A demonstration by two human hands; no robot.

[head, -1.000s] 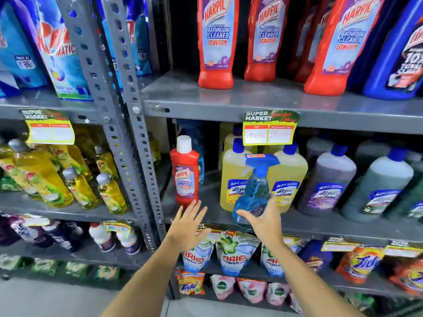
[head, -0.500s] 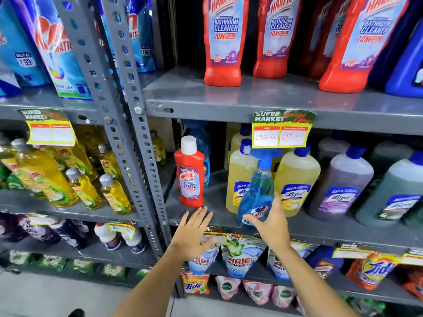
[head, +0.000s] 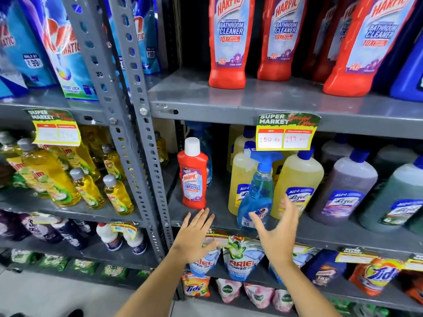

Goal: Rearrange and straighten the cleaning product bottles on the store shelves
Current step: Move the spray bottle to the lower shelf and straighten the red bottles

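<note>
A blue spray bottle stands at the front edge of the middle shelf, in front of two yellow Lizol bottles. My right hand is open just below and around its base, thumb overlapping the label, fingers spread to its right. Left of it a small red Harpic bottle with a white cap stands upright and alone. My left hand is open right beneath that bottle, fingertips at the shelf edge. A purple Lizol bottle and a green one stand further right.
Large red Harpic bottles line the shelf above. A price tag hangs over the spray head. A grey perforated post splits the racks; yellow dish-liquid bottles sit left. Detergent pouches fill the shelf below.
My right hand has let go of the blue spray bottle and opened; the bottle now stands on its own. My left hand has stayed open below the red bottle. The view has moved closer.
</note>
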